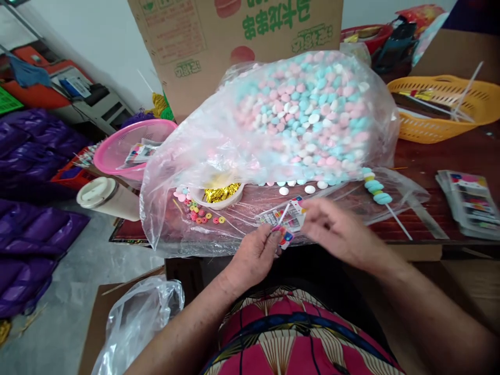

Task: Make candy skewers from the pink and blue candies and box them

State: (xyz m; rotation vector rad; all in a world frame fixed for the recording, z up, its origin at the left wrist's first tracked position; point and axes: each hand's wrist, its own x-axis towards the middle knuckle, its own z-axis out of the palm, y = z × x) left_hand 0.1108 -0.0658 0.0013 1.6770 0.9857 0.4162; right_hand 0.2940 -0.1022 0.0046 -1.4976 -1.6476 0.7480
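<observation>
Nearest, the left hand [255, 255] pinches a small printed wrapper [286, 237] and thin white stick [283, 213], fingers closed on them, above the lap. Just beside it, the right hand [336, 229] hovers with fingers loosely curled, touching the wrapper's edge. Beyond, on the bench [461, 156], lie a stick of threaded candies [377, 190], loose candy rings [199, 213] and a bowl of gold foil [221, 195]. Farther back sits a large clear bag of pastel candies [308, 114], with a pink basket [128, 146] left and a yellow basket [441, 107] right.

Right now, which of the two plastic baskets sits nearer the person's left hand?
The pink basket, at the table's left end beside the left hand. The yellow basket sits on the far right, beyond the right hand.
</observation>
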